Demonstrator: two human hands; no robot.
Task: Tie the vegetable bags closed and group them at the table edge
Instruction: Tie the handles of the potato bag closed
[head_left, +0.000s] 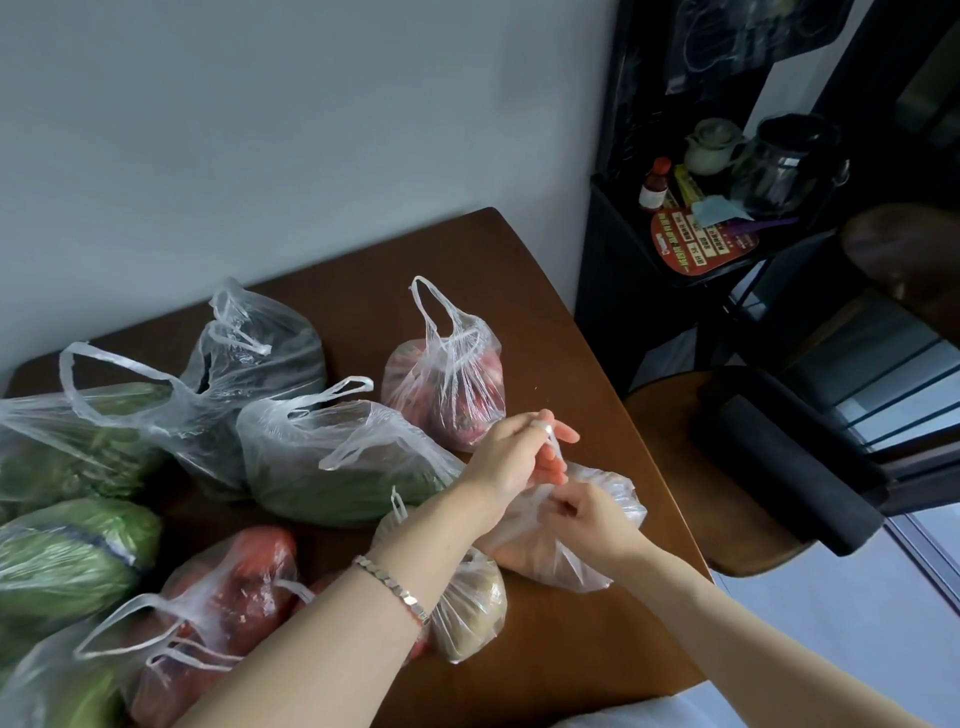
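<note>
A small clear plastic bag (582, 540) of pale vegetables lies near the right edge of the brown table (519, 291). My left hand (511, 457) pinches one of its handles and holds it stretched upward. My right hand (587, 519) grips the other handle low against the bag's neck. Behind my hands a bag of red vegetables (447, 384) stands with its handles up. A knotted bag of pale round vegetables (467, 608) lies partly under my left forearm.
Several more bags cover the table's left side: green vegetables (332, 467), a dark-filled bag (260, 353), leafy greens (67, 447), red peppers (234, 582). A wooden chair with a dark cushion (779, 467) stands right of the table. A black shelf (727, 208) holds a teapot and bottle.
</note>
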